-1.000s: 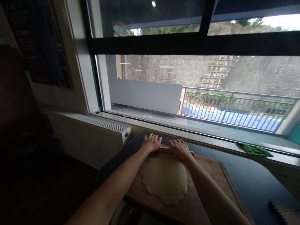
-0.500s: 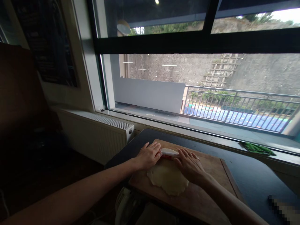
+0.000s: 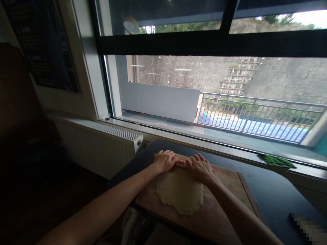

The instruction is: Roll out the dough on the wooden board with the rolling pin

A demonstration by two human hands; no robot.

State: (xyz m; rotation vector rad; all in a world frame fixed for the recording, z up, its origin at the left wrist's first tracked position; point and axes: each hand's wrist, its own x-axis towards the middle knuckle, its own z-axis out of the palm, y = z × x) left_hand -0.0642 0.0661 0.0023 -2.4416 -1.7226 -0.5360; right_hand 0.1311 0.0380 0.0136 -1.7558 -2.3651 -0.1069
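A rolling pin (image 3: pixel 180 163), white with red lettering in its middle, lies crosswise at the far edge of a flattened sheet of dough (image 3: pixel 180 195). My left hand (image 3: pixel 165 160) rests over the pin's left part, fingers bent over it. Over its right part lies my right hand (image 3: pixel 200 167), with its fingers pointing forward and curved onto the pin. Both hands cover the pin's ends. The pale dough has an uneven edge and spreads toward me on a wooden board (image 3: pixel 236 192).
The board lies on a dark table (image 3: pixel 273 187) by a window. A green cloth (image 3: pixel 277 160) is on the windowsill. To the left stands a white radiator (image 3: pixel 102 146). A blurred-out object (image 3: pixel 306 228) sits at the table's right edge.
Both hands and the rolling pin have moved forward, away from me, to the dough's far edge. The pin has turned, so its red lettering shows more. The view has shifted slightly.
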